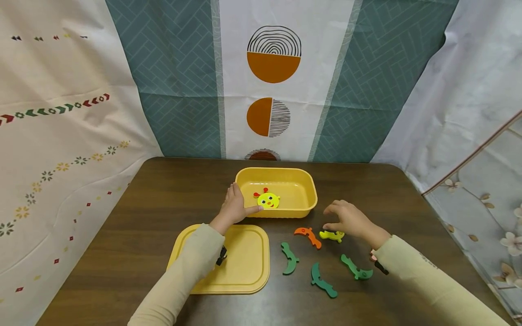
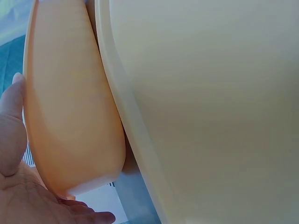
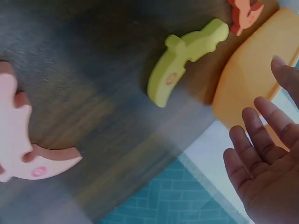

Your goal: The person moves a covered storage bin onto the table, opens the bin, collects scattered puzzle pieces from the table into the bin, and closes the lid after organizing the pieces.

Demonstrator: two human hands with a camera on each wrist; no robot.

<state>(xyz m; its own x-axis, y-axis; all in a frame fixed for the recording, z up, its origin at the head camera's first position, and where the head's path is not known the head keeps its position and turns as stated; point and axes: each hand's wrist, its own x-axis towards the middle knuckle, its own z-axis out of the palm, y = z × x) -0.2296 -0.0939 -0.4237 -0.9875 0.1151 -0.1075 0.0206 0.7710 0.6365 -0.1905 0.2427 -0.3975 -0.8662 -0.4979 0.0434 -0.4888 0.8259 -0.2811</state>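
Observation:
My left hand (image 1: 234, 203) holds the near left corner of a yellow plastic tub (image 1: 299, 213). Its thumb lies over the front rim, while the fingers run along the left end. Inside the tub is a yellow smiling-face piece (image 1: 268, 200) with red-tipped feelers. Over the table, just right of the tub, my right hand (image 1: 344, 218) hovers with spread fingers and nothing in its grasp. Nearest to it lies a yellow curved toy piece (image 3: 187, 51), partly overlapped by the hand in the head view. An orange curved piece (image 1: 308, 237) lies left of that.
Green curved pieces (image 1: 289, 258), (image 1: 356, 268) and a darker green piece (image 1: 323, 280) are scattered nearer the front. A pink piece (image 3: 18, 135) lies by the right wrist. The yellow lid (image 1: 244, 262) is flat under the left forearm. Patterned cloths (image 1: 179, 81) hang behind the table.

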